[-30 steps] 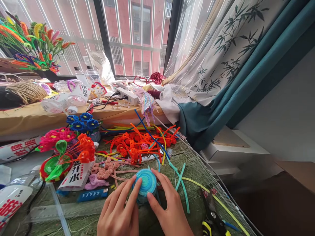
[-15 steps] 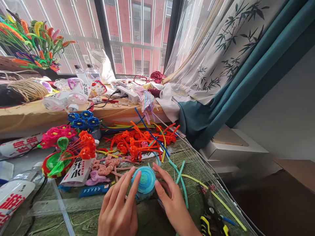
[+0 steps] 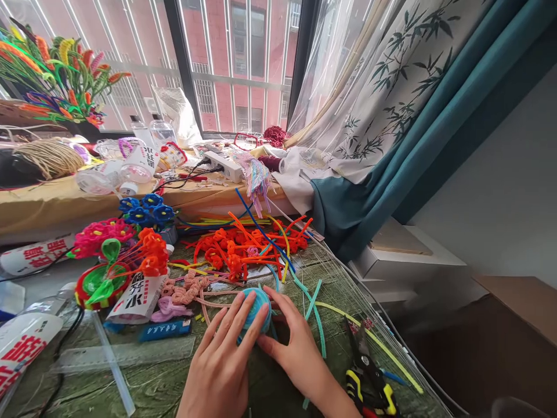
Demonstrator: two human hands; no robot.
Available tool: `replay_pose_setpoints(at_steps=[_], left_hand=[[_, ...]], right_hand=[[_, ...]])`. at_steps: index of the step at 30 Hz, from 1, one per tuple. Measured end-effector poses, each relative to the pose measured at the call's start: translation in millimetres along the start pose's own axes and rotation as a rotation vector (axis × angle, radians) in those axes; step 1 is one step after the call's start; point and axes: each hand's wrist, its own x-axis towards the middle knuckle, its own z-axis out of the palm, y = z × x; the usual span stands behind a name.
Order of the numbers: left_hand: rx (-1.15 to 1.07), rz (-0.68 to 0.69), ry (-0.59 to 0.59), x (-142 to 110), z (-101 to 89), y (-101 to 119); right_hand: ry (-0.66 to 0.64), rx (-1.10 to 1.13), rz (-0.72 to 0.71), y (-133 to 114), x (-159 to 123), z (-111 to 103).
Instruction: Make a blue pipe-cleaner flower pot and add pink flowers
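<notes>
There are two bare hands, a left hand and a right hand, and one round, light-blue fuzzy coil. I count one pair of black-and-yellow metal pliers, one clear plastic ruler, one long translucent rod, four blue fuzzy flowers with yellow centres, one white oblong power strip, two upright clear bottles and one ball of dark red yarn. The orange fuzzy stems are too tangled to count.
</notes>
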Motion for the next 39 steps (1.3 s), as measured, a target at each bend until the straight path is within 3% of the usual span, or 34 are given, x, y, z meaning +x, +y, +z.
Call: replay_pose_setpoints(at_steps=[6, 10, 17, 20, 25, 31, 39], left_hand=[[0.023, 0.014, 0.021, 1, -0.2, 0], [0.041, 0.019, 0.046, 1, 1.0, 2], [-0.157, -0.137, 0.105, -6, 7.2, 2], [-0.134, -0.164, 0.146, -8, 12.3, 5], [-0.117, -0.165, 0.078, -11, 16.3, 8], [-0.122, -0.159, 0.057, -9, 12.6, 6], [-0.063, -0.125, 0.122, -4, 13.9, 5]], right_hand=[[0.028, -0.187, -0.038, -11, -2, 3], [-0.05, -0.336, -0.157, -8, -5, 4], [-0.083, -0.555, -0.271, -1, -5, 2], [-0.083, -0.675, -0.368, -2, -5, 0], [-0.088, -0.877, -0.523, -4, -4, -1], [-0.068, -0.941, -0.56, -2, -4, 2], [0.008, -1.056, -0.647, 2, -4, 5]])
